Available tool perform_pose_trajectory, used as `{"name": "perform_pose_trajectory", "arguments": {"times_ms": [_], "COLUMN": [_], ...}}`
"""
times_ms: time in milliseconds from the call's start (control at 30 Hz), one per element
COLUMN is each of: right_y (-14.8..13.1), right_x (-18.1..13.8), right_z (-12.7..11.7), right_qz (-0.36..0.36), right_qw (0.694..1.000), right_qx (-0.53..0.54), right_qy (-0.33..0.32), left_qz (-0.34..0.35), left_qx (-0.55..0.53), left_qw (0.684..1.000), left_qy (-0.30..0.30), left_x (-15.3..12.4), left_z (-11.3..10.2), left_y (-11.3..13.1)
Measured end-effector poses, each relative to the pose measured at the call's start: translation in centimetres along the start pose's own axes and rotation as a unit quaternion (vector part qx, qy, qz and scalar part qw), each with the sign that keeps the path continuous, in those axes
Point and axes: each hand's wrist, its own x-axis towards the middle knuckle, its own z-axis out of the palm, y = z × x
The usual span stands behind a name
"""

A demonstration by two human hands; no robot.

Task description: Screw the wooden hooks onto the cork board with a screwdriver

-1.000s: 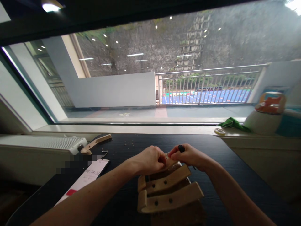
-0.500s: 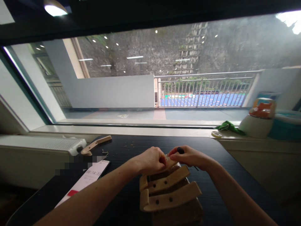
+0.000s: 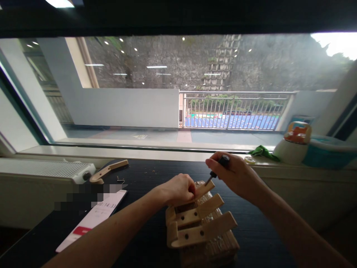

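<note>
A wooden assembly [image 3: 199, 223] of stacked curved slats with screw holes stands on the dark table [image 3: 145, 175] in front of me. My left hand [image 3: 178, 190] is closed on the top slat, holding it down. My right hand [image 3: 235, 173] is closed on a small black-handled screwdriver [image 3: 216, 169], raised above the assembly, its tip pointing down onto the top slat's end. A loose curved wooden slat [image 3: 108, 171] lies at the table's far left, with a few small screws [image 3: 121, 180] beside it.
A white phone [image 3: 93, 219] showing a timer lies on the table at the left. A white heater unit [image 3: 41, 167] runs along the left wall. On the sill at the right sit a green cloth [image 3: 260, 151], a tape roll [image 3: 249, 160] and a white-and-orange container [image 3: 294, 143].
My right hand has lifted from the top slat and now holds the screwdriver upright with its tip on the slat. The camera has tilted up slightly. My left hand stays put.
</note>
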Motion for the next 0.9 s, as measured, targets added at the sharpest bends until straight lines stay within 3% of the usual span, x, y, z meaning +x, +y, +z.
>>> {"name": "perform_pose_trajectory", "arguments": {"times_ms": [167,267,900], "right_y": [0.0,0.2,1.1], "right_x": [-0.7,-0.8,-0.5], "right_z": [2.6,3.2,3.0], "right_qz": [-0.073,-0.081,-0.100], "right_qw": [0.996,0.995,0.993], "right_qx": [-0.033,-0.047,-0.031], "right_qy": [-0.026,-0.037,-0.061], "left_qz": [0.012,0.021,0.016], "left_qx": [0.017,0.030,0.020], "left_qw": [1.000,0.999,0.999], "left_qy": [0.015,0.029,0.021], "left_x": [0.0,0.1,0.3], "left_z": [0.1,0.2,0.2], "left_y": [-0.2,-0.3,-0.3]}}
